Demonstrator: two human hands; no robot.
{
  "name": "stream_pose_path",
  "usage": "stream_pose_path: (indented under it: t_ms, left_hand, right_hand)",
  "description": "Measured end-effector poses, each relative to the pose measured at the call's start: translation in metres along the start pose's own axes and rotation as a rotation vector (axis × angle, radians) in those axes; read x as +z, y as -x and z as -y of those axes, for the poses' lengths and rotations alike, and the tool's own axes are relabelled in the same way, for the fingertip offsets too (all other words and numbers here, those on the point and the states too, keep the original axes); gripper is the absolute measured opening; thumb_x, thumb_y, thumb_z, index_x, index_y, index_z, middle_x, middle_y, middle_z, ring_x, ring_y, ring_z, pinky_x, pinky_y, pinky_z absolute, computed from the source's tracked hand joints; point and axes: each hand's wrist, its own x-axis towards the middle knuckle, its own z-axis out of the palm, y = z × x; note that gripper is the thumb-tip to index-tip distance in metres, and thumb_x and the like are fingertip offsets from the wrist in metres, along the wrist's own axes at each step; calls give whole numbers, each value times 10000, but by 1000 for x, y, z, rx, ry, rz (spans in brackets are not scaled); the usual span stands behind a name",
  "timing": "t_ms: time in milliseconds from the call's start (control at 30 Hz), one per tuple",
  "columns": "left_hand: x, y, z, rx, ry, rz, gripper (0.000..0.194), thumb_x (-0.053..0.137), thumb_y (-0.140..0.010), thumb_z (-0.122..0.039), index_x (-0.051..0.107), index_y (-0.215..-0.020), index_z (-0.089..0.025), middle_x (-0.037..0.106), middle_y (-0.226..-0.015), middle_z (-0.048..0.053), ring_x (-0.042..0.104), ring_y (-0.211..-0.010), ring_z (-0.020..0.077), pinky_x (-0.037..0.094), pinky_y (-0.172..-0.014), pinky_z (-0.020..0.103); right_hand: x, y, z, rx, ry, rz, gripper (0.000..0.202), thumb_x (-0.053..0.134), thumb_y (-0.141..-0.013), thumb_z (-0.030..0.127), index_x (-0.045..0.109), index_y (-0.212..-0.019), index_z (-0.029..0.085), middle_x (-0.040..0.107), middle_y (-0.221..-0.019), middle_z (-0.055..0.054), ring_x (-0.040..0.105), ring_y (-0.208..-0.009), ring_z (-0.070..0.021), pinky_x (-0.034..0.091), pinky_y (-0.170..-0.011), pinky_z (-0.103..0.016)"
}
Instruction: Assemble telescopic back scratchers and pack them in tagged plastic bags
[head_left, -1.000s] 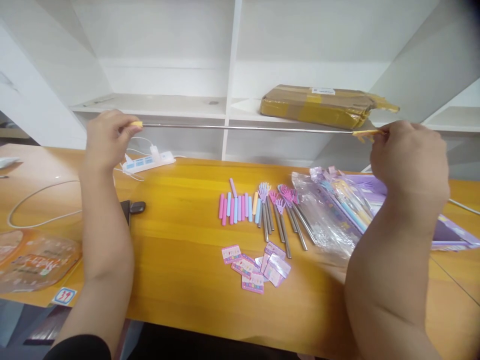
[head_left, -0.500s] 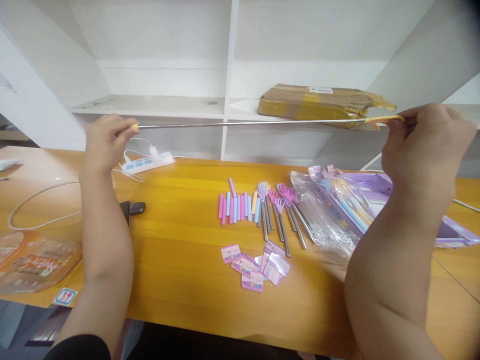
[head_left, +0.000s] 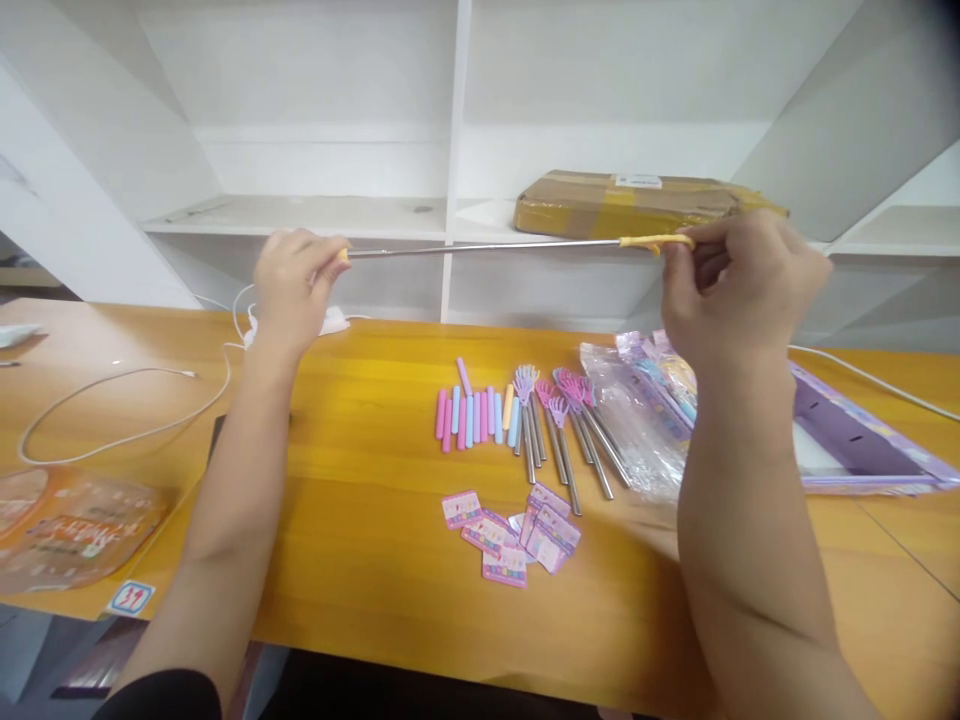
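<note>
Stretched between my hands, above the table, is a telescopic back scratcher (head_left: 480,247) with a metal rod and yellow ends. My left hand (head_left: 296,290) pinches the small yellow piece at its left end. My right hand (head_left: 739,285) grips the yellow claw head, whose tips my fingers partly hide. Below on the table, pink, purple and blue claw heads on metal rods (head_left: 566,435) lie grouped together. Coloured handle tubes (head_left: 476,415) are lined up to their left. Nearer me lie several printed cards (head_left: 510,535), some overlapping.
Clear plastic packaging (head_left: 637,430) and a purple box (head_left: 862,430) lie at the right. A taped cardboard carton (head_left: 600,203) rests on the white shelf (head_left: 300,213) behind. On the left are a white cable (head_left: 97,375), a partly hidden power strip (head_left: 334,320) and an orange bag (head_left: 75,530).
Both hands have moved inward, the right one farther. The rod between them is shorter, and more of the yellow claw head shows beside my right fingers.
</note>
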Motion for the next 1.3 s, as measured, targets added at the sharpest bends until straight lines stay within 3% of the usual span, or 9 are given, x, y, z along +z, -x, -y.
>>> stream_pose_path:
  t_ms: [133, 233, 433, 600, 833, 1000, 1133, 1300]
  left_hand:
    - [-8, -1, -10, 15, 17, 3, 543, 369, -1086, -737, 734, -1022, -340, 729, -899, 30, 643, -891, 246, 483, -909, 463]
    - [-9, -1, -29, 45, 31, 29, 551, 341, -1104, -717, 730, -1052, -329, 743, -930, 28, 634, -892, 238, 488, -910, 461]
    - [8, 10, -79, 109, 43, 48, 499, 359, -1124, -663, 718, -1066, -321, 780, -930, 38, 655, -857, 251, 488, -850, 451]
    - [17, 18, -99, 127, 69, 62, 487, 359, -1140, -616, 736, -1081, -314, 792, -938, 41, 658, -838, 253, 479, -813, 439]
    - [6, 11, -92, 188, 107, 174, 437, 395, -1146, -566, 735, -1118, -294, 799, -1023, 61, 683, -923, 261, 492, -852, 423]
    - [14, 11, -79, 174, 151, 263, 397, 407, -1155, -501, 716, -1140, -253, 797, -1049, 80, 706, -949, 262, 519, -864, 401]
    - [24, 14, -68, 155, 144, 308, 376, 423, -1150, -487, 716, -1160, -251, 804, -1104, 92, 719, -995, 278, 526, -872, 404]
    - [29, 14, -63, 119, 97, 482, 397, 421, -1146, -477, 736, -1163, -235, 807, -1142, 110, 715, -1040, 316, 515, -905, 434]
  right_hand:
    - [-16, 1, 9, 7, 43, -41, 218, 558, -1012, 439, 649, -973, 245, 694, -848, -82, 680, -793, -238, 550, -829, -409]
    - [-21, 8, 23, -59, 0, -19, 287, 531, -1039, 498, 644, -925, 261, 680, -780, -64, 650, -721, -217, 550, -771, -397]
    - [3, 33, 56, -156, -147, 211, 319, 534, -1062, 558, 700, -907, 334, 664, -739, -50, 675, -759, -249, 544, -705, -422]
    - [10, 40, 64, -207, -202, 293, 331, 504, -1075, 524, 727, -870, 390, 692, -722, -45, 680, -740, -265, 495, -620, -424]
    - [-5, 34, 59, -232, -181, 315, 305, 490, -1083, 556, 736, -1008, 393, 698, -698, -26, 707, -722, -254, 520, -642, -429]
    - [-13, 23, 49, -204, -150, 387, 256, 505, -1069, 523, 732, -1076, 405, 751, -784, 1, 704, -736, -246, 518, -690, -411]
    - [-28, 8, 24, -61, -94, 398, 195, 559, -1013, 376, 732, -1035, 290, 762, -790, -22, 664, -694, -210, 499, -736, -370]
    - [-38, -4, -12, 219, 26, 692, 211, 567, -971, 285, 741, -1088, 253, 807, -905, -33, 694, -776, -203, 470, -727, -325]
